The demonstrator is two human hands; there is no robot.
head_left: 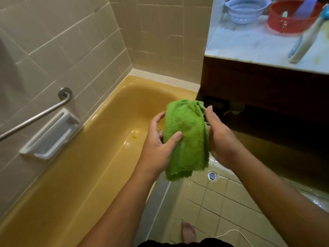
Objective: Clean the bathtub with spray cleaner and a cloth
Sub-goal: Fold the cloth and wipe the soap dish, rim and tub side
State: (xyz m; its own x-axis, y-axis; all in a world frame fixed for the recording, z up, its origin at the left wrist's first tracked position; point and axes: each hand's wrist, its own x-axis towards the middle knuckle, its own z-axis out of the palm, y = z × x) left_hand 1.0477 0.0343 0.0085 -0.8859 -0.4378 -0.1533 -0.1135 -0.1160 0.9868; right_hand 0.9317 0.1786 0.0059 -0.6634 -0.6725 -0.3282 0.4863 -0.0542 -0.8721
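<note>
Plainly, the risk is underfoot: the floor (213, 202) tiles gleam wet beside the bathtub (85, 175), and the bare foot (188, 232) could slip when the person leans in. The cloth (187, 136), green nubbly terry, loosely folded, hangs over the tub's near rim. The left hand (160, 145) has its grip closed on it, thumb across the front; the right hand (220, 139) curls round its other edge.

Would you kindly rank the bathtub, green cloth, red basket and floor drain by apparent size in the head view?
1. bathtub
2. green cloth, enlarged by nearness to the camera
3. red basket
4. floor drain
</note>
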